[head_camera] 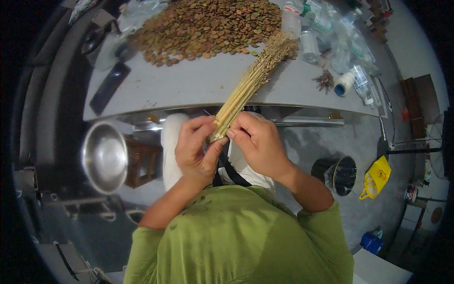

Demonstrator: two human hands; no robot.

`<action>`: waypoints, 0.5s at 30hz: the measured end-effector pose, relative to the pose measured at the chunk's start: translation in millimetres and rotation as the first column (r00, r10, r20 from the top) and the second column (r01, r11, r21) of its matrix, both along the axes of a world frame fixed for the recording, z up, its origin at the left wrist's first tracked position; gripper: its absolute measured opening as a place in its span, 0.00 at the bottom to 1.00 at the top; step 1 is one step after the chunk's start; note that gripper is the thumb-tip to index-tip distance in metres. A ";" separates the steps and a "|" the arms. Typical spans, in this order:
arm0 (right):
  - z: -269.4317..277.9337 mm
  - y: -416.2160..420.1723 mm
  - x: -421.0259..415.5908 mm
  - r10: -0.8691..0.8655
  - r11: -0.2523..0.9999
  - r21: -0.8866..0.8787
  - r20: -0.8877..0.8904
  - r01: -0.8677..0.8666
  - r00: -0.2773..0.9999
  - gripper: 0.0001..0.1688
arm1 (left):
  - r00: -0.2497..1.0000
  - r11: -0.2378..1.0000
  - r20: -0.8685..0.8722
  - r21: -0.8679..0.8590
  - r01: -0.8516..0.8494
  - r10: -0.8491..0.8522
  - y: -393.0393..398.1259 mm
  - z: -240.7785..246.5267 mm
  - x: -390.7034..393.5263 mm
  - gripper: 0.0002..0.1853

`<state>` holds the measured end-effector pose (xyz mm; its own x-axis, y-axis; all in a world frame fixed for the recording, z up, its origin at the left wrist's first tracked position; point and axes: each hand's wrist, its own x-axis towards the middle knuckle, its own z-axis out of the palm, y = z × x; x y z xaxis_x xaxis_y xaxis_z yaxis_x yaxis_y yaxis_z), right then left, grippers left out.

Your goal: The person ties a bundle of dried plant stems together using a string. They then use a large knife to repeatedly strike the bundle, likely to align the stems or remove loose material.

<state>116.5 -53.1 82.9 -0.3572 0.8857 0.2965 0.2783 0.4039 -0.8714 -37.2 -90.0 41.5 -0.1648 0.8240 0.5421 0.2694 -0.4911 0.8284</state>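
Observation:
A bundle of dried plant stalks (pixel 241 88) slants up and right from my lap over the table edge, its bushy seed-head end lying near the plastic bottles. My left hand (pixel 197 145) grips the bundle's cut lower end from the left, thumb underneath and fingers curled around it. On the other side, my right hand (pixel 257 142) has thumb and forefinger pinched together at the stalks near the same end. Whether a thin strand lies in that pinch is too small to tell.
A heap of flat brown-green seeds or slices (pixel 212 28) covers the far table (pixel 170 85). Plastic bottles (pixel 310 46) and a spool of white thread (pixel 344 83) lie at right. Below stand a metal basin (pixel 105 158) on a wooden stool (pixel 142 161), a black bin (pixel 335 174) and a yellow bag (pixel 377 175).

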 end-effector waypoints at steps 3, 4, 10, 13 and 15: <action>2.8 4.9 -2.3 0.028 0.994 -0.107 -0.044 -0.033 0.999 0.06 | 1.000 1.000 -0.012 0.005 -0.005 0.005 1.4 0.2 -2.6 0.18; 7.5 6.6 -2.1 0.012 0.995 -0.098 -0.046 -0.017 0.999 0.05 | 1.000 1.000 -0.014 0.017 0.001 0.000 1.7 1.7 -3.3 0.18; 28.4 27.5 -7.2 -0.022 0.964 0.263 0.202 -0.033 0.979 0.05 | 0.999 0.999 -0.011 0.038 0.038 -0.037 3.1 2.3 -4.6 0.18; 38.7 43.5 -9.6 0.111 0.953 0.229 0.350 -0.200 0.930 0.07 | 1.000 0.996 -0.012 0.085 0.005 -0.004 8.1 6.0 -2.3 0.17; 46.9 53.9 -11.0 0.214 0.951 0.114 0.427 -0.287 0.879 0.09 | 1.000 0.994 -0.012 0.113 -0.012 0.014 9.6 7.0 -1.4 0.17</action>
